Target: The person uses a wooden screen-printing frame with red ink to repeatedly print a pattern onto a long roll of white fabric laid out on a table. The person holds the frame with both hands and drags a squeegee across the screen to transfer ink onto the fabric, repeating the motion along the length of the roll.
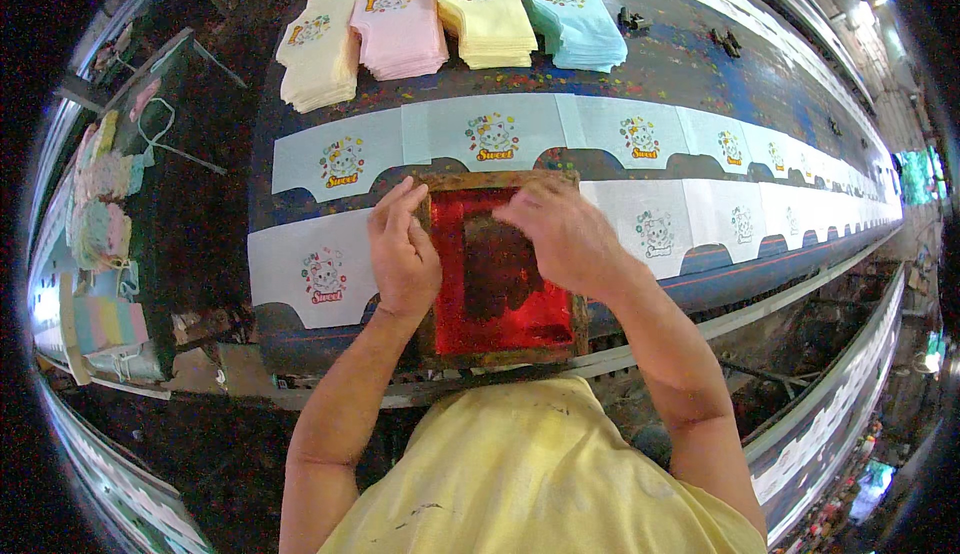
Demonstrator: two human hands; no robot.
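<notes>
- left hand [405, 254], half-spread, meets the left edge of the red screen frame [505, 357]
- right hand [570, 239] overlaps its far-right corner; cannot tell if pinching
- frame sits between white cloths [318, 259]
- bare table [700, 89] stretches beyond

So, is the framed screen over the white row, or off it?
Over it: the framed screen hides part of the white row, which shows on both sides. Whether it touches the row, I cannot tell.
</notes>
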